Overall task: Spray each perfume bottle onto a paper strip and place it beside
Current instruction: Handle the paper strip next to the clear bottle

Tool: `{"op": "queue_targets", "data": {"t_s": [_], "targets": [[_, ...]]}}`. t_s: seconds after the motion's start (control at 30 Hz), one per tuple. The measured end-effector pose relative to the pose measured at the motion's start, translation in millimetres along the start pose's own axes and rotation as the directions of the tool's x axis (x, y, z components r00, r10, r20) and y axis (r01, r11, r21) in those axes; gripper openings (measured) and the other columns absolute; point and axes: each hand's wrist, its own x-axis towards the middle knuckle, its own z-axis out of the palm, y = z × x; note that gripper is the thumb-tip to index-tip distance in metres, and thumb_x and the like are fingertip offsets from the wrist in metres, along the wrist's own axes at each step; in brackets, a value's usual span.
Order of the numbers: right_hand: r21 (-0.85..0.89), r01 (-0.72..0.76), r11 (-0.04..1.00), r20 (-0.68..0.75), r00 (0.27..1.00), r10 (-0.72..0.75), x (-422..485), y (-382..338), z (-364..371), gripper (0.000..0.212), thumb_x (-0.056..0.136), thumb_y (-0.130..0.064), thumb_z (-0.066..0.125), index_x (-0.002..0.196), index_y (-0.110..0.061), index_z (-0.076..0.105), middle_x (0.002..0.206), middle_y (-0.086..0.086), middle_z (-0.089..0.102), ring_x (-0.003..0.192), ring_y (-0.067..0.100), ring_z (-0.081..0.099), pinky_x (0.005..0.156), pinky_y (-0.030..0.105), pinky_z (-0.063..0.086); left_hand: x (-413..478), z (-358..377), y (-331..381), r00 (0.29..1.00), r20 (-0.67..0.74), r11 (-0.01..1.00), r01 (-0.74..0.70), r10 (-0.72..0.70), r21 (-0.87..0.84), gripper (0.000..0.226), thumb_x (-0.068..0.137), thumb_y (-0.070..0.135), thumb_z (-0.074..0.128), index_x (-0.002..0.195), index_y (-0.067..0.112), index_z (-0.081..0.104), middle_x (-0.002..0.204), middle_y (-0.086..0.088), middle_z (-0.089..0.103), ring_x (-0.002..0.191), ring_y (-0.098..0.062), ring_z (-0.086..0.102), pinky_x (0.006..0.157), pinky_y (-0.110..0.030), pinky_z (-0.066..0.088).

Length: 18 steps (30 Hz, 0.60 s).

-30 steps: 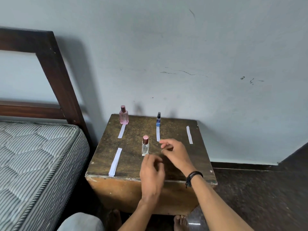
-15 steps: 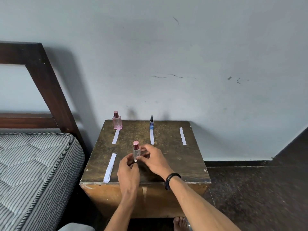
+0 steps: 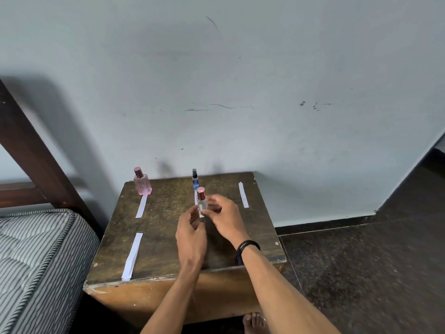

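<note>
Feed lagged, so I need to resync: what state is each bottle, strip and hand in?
clear bottle: capped, held upright.
right hand: pinches the clear bottle.
left hand: by its base, contact unclear.
pink bottle: capped, standing, untouched.
blue bottle: standing, untouched.
front-left strip: lying flat.
back-right strip: lying flat.

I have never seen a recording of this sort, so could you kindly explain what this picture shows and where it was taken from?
There is no machine here: a person works with bare hands, filmed by one wide-angle camera worn on the head, looking forward and down. On the wooden table stand a pink bottle and a small blue spray bottle, among white paper strips. The right hand holds a clear bottle with a rosy cap; the left hand is close beside it, but whether it grips is unclear.
</note>
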Motion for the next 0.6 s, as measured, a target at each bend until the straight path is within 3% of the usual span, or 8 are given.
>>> {"op": "queue_targets", "data": {"t_s": [0.07, 0.13, 0.23, 0.43, 0.6], "targets": [[0.015, -0.024, 1.0, -0.053, 0.998, 0.025, 6, 6, -13, 0.031, 0.089, -0.01, 0.078, 0.118, -0.019, 0.072, 0.108, -0.007, 0.075, 0.099, 0.001, 0.069, 0.091, 0.019, 0.055, 5, 17, 6, 0.999, 0.037, 1.0, -0.001, 0.001, 0.002, 0.044, 0.094, 0.001, 0.054, 0.135, 0.015, 0.058, 0.126, 0.002, 0.063, 0.107, -0.008, 0.062, 0.091, -0.021, 0.046], [0.019, -0.042, 0.999, -0.107, 0.993, 0.044, 13, 11, -25, 0.029, 0.09, -0.01, 0.077, 0.118, -0.019, 0.072, 0.102, -0.012, 0.073, 0.092, -0.009, 0.064, 0.081, 0.005, 0.05, 11, 32, 13, 0.997, 0.077, 1.0, -0.031, 0.031, 0.003, 0.042, 0.095, 0.002, 0.053, 0.134, 0.017, 0.058, 0.126, 0.004, 0.063, 0.106, -0.006, 0.061, 0.09, -0.019, 0.044], [0.027, -0.062, 0.998, -0.203, 0.977, 0.066, 25, 21, -36, 0.033, 0.091, -0.009, 0.076, 0.123, -0.018, 0.072, 0.107, -0.007, 0.072, 0.087, -0.013, 0.058, 0.072, -0.002, 0.042, 25, 51, 13, 0.988, 0.144, 0.998, -0.066, 0.064, 0.013, 0.043, 0.096, 0.003, 0.052, 0.135, 0.019, 0.058, 0.129, 0.005, 0.063, 0.11, -0.005, 0.061, 0.096, -0.022, 0.047], [0.105, -0.075, 0.992, -0.339, 0.935, 0.106, 47, 37, -53, 0.035, 0.091, -0.015, 0.076, 0.124, -0.026, 0.073, 0.111, -0.007, 0.072, 0.102, 0.008, 0.066, 0.088, 0.023, 0.052, 49, 85, 17, 0.958, 0.263, 0.99, -0.13, 0.114, 0.045, 0.045, 0.095, 0.0, 0.048, 0.135, 0.019, 0.057, 0.132, 0.003, 0.061, 0.113, -0.005, 0.059, 0.097, -0.019, 0.045], [0.117, -0.086, 0.989, -0.367, 0.922, 0.124, 72, 48, -65, 0.037, 0.09, -0.014, 0.077, 0.126, -0.022, 0.073, 0.11, -0.003, 0.072, 0.102, 0.013, 0.068, 0.093, 0.029, 0.055, 68, 109, 20, 0.938, 0.326, 0.989, -0.139, 0.115, 0.05, 0.046, 0.094, 0.001, 0.048, 0.136, 0.019, 0.057, 0.133, 0.0, 0.062, 0.118, -0.01, 0.06, 0.106, -0.036, 0.049]]}}
